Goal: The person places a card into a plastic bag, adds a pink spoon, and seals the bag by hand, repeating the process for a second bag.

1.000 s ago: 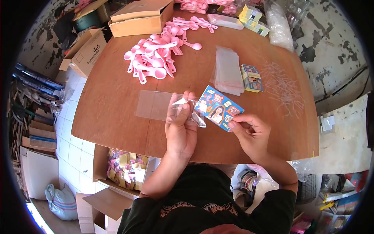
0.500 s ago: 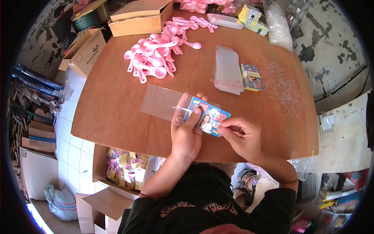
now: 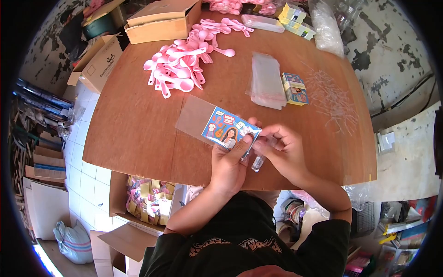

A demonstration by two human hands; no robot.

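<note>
A blue printed card (image 3: 227,130) lies inside a clear plastic bag (image 3: 196,118), whose see-through part stretches out to the left of the card. My left hand (image 3: 230,167) is closed on the bagged card, thumb on top at its lower right corner. At the card's right end my right hand (image 3: 284,150) pinches the bag's end, which hangs folded below the fingertips. Beyond the hands on the table are a stack of clear bags (image 3: 267,82) and a banded stack of similar cards (image 3: 295,88).
Pink spoons (image 3: 180,64) are heaped on the wooden table (image 3: 134,120), near a cardboard box (image 3: 161,23). Thin clear strips (image 3: 333,99) lie at the right. Below the table edge stands an open box of small packets (image 3: 150,201).
The card now sits further left in the bag, with more of its print showing. My left hand has shifted right to its lower right corner, and the bag's right end is now folded down.
</note>
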